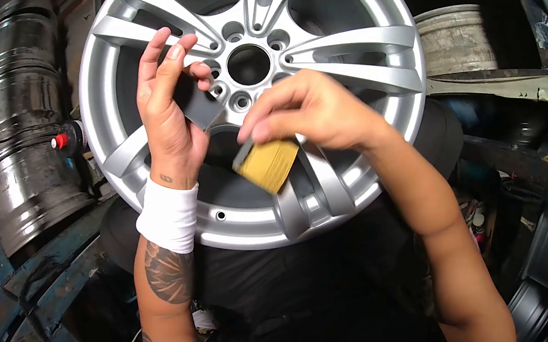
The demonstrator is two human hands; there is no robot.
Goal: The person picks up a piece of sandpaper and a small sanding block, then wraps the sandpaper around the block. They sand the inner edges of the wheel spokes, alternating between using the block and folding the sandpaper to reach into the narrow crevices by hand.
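While the big silver wheel (351,48) lies face up before us, both our hands hover over its lower middle, near the hub hole. Our left hand (166,113), white band (171,216) at the wrist, has its fingers loosely curled, holding a dark grey square (204,109). Our right hand (311,110) pinches a yellow piece (269,166) by its grey upper edge, over the gap between spokes.

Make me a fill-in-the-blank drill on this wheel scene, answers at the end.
The dark grey piece is in the ____ hand. The broad face of the piece in the right hand is ____. The band below the tattooed wrist is ____. The cap left of the wheel is ____.

left; yellow; white; red
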